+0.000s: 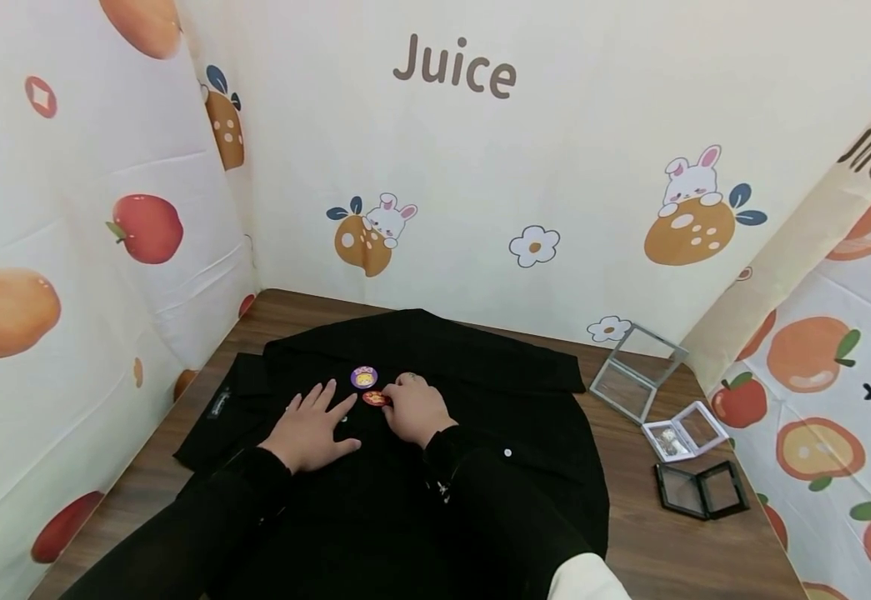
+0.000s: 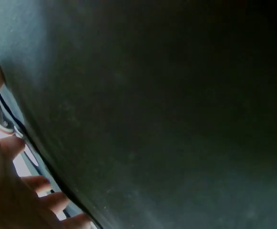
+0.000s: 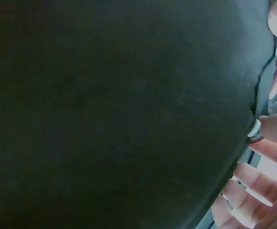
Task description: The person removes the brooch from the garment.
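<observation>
On the wooden table (image 1: 675, 558), laid out wide: a black shirt (image 1: 540, 425), with one sleeve (image 1: 480, 357) along the far side, a small label (image 1: 219, 402) at the left part and a white button (image 1: 508, 452) right of the forearms. Upon the shirt, near its middle, two round badges: a purple badge (image 1: 363, 377) with a yellow figure, lying face up, and just nearer, slightly to the right, a red badge (image 1: 376, 399). Between these two, very little space; touching or apart, not possible to tell.

At the right edge of the red badge, the right hand (image 1: 414, 408), with thumb and forefinger together on the rim in a pinch, the other fingers bent. Left of the badges, the left hand (image 1: 307, 437), palm down over the shirt, fingers apart and rather straight, with nothing held; close to the badges, but separate from them.

Toward the right end of the table, well apart from the hands, three hinged frames, standing ajar: a grey frame (image 1: 648, 388) farthest, then a white frame (image 1: 670, 440) with something pale inside, too small to recognise, and nearest a black frame (image 1: 700, 490). Behind, a cream curtain (image 1: 465, 167) with printed fruits, rabbits and the word "Juice".
</observation>
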